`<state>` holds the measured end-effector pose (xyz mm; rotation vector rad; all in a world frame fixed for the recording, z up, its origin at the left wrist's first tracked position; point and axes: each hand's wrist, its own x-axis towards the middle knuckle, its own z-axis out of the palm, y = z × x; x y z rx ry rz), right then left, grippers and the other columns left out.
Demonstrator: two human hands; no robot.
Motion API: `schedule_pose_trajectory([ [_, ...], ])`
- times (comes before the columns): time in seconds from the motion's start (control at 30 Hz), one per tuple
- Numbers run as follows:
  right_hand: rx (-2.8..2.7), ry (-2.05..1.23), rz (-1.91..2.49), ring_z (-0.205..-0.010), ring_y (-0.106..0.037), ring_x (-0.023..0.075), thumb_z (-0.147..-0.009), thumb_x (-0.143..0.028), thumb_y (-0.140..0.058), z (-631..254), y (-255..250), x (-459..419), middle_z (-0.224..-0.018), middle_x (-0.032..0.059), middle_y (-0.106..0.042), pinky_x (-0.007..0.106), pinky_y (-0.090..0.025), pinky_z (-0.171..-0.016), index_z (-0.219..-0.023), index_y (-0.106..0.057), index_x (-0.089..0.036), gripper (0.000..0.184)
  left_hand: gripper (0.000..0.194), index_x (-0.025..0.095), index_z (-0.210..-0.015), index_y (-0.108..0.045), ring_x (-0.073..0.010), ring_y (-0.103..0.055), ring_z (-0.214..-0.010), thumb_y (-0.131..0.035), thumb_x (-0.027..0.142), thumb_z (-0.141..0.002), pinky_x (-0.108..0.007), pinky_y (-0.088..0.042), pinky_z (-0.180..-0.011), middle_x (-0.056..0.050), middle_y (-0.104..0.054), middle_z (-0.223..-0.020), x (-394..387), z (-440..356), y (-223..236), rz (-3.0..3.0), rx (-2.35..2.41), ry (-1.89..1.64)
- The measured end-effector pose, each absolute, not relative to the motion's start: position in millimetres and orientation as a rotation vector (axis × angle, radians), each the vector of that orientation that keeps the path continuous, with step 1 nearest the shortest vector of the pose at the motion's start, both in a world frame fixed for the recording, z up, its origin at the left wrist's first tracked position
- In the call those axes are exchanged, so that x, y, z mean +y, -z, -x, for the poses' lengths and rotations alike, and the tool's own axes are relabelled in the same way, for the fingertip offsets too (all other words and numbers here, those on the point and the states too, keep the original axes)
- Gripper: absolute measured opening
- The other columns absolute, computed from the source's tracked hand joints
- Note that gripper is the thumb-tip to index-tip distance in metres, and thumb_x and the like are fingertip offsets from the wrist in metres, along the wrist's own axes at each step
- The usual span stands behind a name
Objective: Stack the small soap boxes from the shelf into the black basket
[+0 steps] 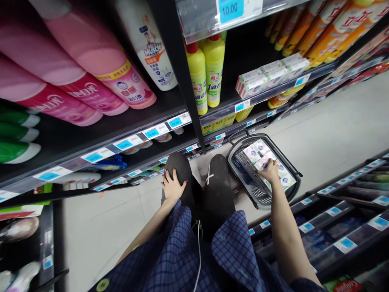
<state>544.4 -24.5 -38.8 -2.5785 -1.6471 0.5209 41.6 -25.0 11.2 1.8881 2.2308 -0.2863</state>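
My left hand point(173, 185) lies on my left knee with its fingers spread, holding nothing. To the right of my knees a dark grey shopping basket point(243, 190) stands on the floor. Inside it, several soap boxes point(286, 178) with white, pink and green printing lie side by side in rows. My right hand point(270, 171) reaches down into the basket, thumb and bent fingers closed on one of these soap boxes in the middle of the group. The hand covers part of that box.
In front, shelves carry pink bottles point(121, 81), yellow-green bottles point(213, 69) and a row of small white boxes point(273, 75). Price-tag rails point(126, 142) jut out near my knees. Another low shelf point(331, 213) runs close on the right. Pale floor tiles point(328, 113) stretch along the aisle.
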Motion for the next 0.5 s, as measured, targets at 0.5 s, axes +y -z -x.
schedule_pose_trajectory([
  [0.5, -1.628, -0.483, 2.514, -0.126, -0.038, 0.0423, -0.057, -0.051, -0.075, -546.7, 46.3, -26.7, -0.134, 0.0326, -0.042, 0.052, -0.031, -0.106, -0.137, -0.035, 0.003, 0.104, 0.089, 0.013, -0.158, -0.02, -0.0479, -0.023, -0.145, -0.052, 0.058, -0.089, -0.06, -0.032, -0.111, -0.026, -0.015, -0.162, -24.0, -43.7, -12.5, -1.884, 2.241, 0.291],
])
